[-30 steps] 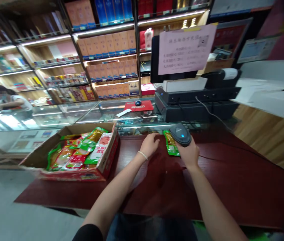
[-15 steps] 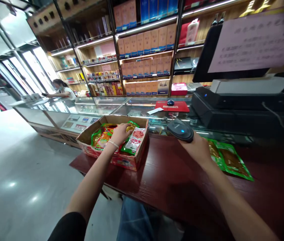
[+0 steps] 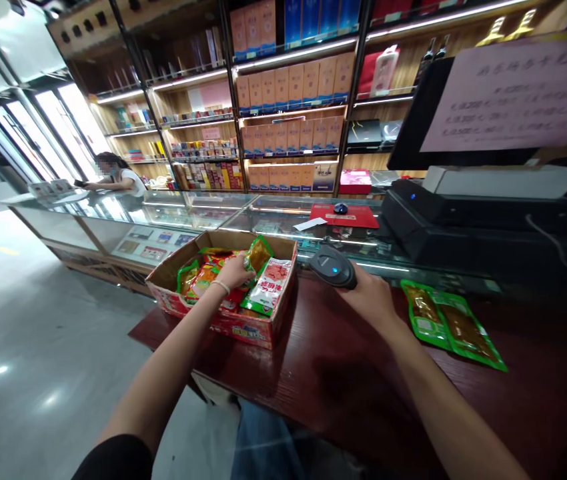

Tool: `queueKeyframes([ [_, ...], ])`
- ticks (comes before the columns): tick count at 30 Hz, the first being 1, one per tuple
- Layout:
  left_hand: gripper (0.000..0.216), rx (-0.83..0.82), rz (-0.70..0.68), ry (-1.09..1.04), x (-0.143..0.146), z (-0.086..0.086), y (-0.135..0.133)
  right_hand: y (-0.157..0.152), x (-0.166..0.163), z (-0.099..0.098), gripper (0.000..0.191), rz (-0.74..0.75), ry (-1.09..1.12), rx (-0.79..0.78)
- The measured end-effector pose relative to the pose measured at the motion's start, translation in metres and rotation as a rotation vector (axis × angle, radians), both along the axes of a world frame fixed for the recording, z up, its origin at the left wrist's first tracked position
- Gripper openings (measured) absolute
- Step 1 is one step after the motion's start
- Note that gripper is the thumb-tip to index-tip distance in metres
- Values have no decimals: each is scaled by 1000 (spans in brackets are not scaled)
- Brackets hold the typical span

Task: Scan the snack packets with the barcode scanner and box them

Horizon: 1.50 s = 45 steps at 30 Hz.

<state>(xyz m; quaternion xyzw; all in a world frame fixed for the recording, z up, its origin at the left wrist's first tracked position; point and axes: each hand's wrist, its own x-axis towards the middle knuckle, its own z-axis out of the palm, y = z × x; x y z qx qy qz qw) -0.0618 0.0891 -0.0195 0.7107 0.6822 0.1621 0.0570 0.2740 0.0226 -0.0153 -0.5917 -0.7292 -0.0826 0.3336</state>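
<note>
My left hand (image 3: 235,272) is inside a cardboard box (image 3: 258,331), fingers closed on the lower end of a green-edged snack packet (image 3: 260,251) that tilts upward. Beside it in the box lie a white and red snack packet (image 3: 271,281) and several red and green packets (image 3: 208,275). A dark barcode scanner (image 3: 334,267) with a blue light is gripped by my right hand (image 3: 371,293), its head turned toward the box. Two joined green packets with brown contents (image 3: 451,325) lie on the table to the right of that hand.
The box stands on a dark red wooden table (image 3: 313,360). Behind it runs a glass counter (image 3: 258,217) with a red mat (image 3: 358,217) and a mouse (image 3: 340,209). A black register (image 3: 428,227) stands at right. Another person (image 3: 116,180) leans on the far-left counter.
My left hand has closed on the green-edged packet, which now stands up more. The scanner in my right hand has moved left, closer to the box. The view has shifted slightly.
</note>
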Motion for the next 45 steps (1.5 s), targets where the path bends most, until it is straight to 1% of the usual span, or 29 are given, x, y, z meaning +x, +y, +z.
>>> queueKeyframes([
  [2, 26, 48, 43, -92, 0, 3, -1, -3, 5, 1, 36, -12, -6, 0],
  [3, 20, 100, 67, -129, -1, 4, -2, -4, 7, 1, 36, -21, -4, 0],
  [6, 13, 323, 75, -251, 1, 11, -6, -7, 19, 1, 39, -54, 19, -2],
  [8, 14, 445, 34, -359, 8, 18, -12, -9, 29, 1, 39, -84, 31, -2],
  [9, 15, 474, 6, -415, 14, 23, -16, -10, 35, 1, 39, -101, 34, 0],
  [11, 17, 468, -60, -530, 31, 33, -27, -14, 48, 0, 38, -142, 40, 9],
  [14, 20, 412, -153, -663, 69, 47, -49, -20, 69, -2, 38, -210, 51, 22],
  [16, 20, 385, -204, -731, 98, 51, -64, -25, 84, -5, 38, -260, 54, 27],
  [18, 19, 362, -240, -815, 126, 51, -75, -31, 100, -7, 40, -315, 57, 29],
  [20, 21, 348, -246, -886, 153, 43, -81, -37, 115, -10, 43, -379, 66, 18],
  [22, 23, 360, -228, -903, 178, 30, -83, -44, 130, -14, 46, -431, 85, -10],
  [24, 21, 408, -229, -871, 199, 11, -82, -51, 144, -17, 46, -470, 104, -36],
  [26, 13, 511, -290, -816, 215, -13, -76, -59, 156, -21, 45, -505, 115, -47],
  [28, 3, 623, -406, -748, 225, -39, -68, -65, 166, -25, 46, -532, 114, -50],
  [30, 8, 684, -548, -695, 228, -65, -59, -70, 173, -29, 47, -534, 113, -54],
  [32, 13, 696, -654, -663, 226, -88, -50, -72, 177, -33, 49, -525, 124, -55],
  [34, 16, 684, -694, -632, 222, -103, -43, -72, 179, -38, 49, -506, 151, -53],
  [37, 20, 648, -675, -562, 216, -113, -38, -70, 179, -45, 47, -425, 208, -85],
  [42, 22, 599, -721, -473, 211, -111, -33, -71, 179, -54, 43, -201, 272, -266],
  [45, 23, 619, -742, -460, 211, -109, -33, -74, 182, -59, 47, -129, 308, -305],
])
